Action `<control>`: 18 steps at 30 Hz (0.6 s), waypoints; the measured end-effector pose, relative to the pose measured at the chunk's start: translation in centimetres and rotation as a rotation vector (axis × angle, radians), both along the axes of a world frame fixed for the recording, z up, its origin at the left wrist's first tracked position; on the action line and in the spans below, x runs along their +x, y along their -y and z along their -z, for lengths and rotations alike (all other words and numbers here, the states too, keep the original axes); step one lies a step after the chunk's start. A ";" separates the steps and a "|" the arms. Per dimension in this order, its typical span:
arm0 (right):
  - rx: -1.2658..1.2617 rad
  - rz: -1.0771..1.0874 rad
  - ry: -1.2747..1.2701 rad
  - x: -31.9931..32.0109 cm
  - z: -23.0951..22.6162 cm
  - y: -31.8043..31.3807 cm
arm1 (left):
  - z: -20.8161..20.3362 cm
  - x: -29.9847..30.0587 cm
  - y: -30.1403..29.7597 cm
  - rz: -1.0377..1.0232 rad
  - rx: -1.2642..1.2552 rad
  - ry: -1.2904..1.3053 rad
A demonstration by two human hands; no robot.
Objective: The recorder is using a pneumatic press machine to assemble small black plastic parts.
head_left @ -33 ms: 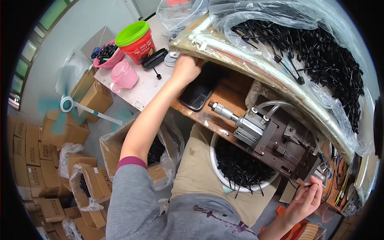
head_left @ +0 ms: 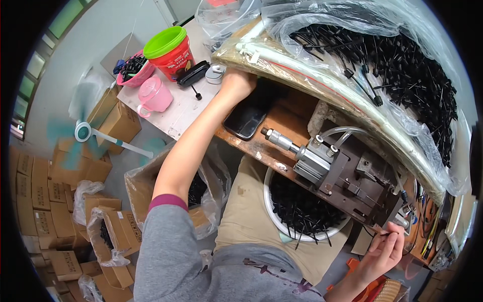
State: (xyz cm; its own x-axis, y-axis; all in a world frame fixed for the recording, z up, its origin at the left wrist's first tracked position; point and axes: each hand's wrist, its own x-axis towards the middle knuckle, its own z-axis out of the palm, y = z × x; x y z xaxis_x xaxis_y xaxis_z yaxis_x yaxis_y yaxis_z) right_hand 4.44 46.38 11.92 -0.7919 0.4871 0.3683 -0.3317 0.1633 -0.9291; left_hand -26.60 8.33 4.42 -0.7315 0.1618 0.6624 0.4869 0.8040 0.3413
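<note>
My left hand (head_left: pixel 238 84) reaches to the edge of a large plastic-lined carton (head_left: pixel 302 75); its fingers are hidden under that edge. Just below it a dark smartphone (head_left: pixel 246 118) lies on the wooden bench. My right hand (head_left: pixel 385 254) is at the right end of a small metal bench machine (head_left: pixel 347 186) with a silver cylinder. Its thumb and forefinger are pinched together, with something thin and dark at the tips, too small to name. The carton holds a heap of black thin-stemmed parts (head_left: pixel 417 75). A white tub (head_left: pixel 269 201) of similar parts rests at my lap.
On the white table at left stand a pink cup (head_left: pixel 156 95), a red bucket (head_left: pixel 173 58) with green rim, a pink basket (head_left: pixel 136 75) and a black case (head_left: pixel 193 74). A fan (head_left: pixel 83 132) spins beside stacked cartons (head_left: pixel 48 221). Tools (head_left: pixel 430 236) lie at right.
</note>
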 end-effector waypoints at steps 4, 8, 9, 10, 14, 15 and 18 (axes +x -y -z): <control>0.276 0.002 0.049 0.9 -0.2 -0.1 | 1.2 -4.9 -2.1 -0.082 -0.002 -0.071; 0.240 -0.025 0.129 1.6 0.2 0.2 | 2.0 -7.3 -1.2 -0.094 0.067 0.073; 0.239 -0.049 0.140 1.7 0.3 0.2 | 2.2 -7.7 -1.3 -0.108 0.065 0.084; 0.231 -0.078 0.150 1.7 0.6 0.3 | 2.3 -7.9 -1.1 -0.119 0.058 0.087; 0.181 -0.131 0.186 1.7 1.1 0.7 | 3.2 -7.5 -0.9 -0.175 0.038 0.078; 0.164 -0.142 0.191 1.6 1.1 0.8 | 3.3 -7.4 -0.7 -0.189 0.032 0.063; 0.154 -0.124 0.179 1.5 1.3 1.1 | 2.8 -6.5 -0.9 -0.209 -0.045 -0.001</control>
State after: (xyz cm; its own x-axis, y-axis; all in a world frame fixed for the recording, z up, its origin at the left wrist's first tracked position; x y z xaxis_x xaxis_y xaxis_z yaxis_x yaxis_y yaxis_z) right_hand 5.96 45.33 10.65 -0.9012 0.3312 0.2797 -0.1911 0.2756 -0.9421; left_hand -33.13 9.19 1.60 -0.7519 0.0360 0.6583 0.3081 0.9019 0.3026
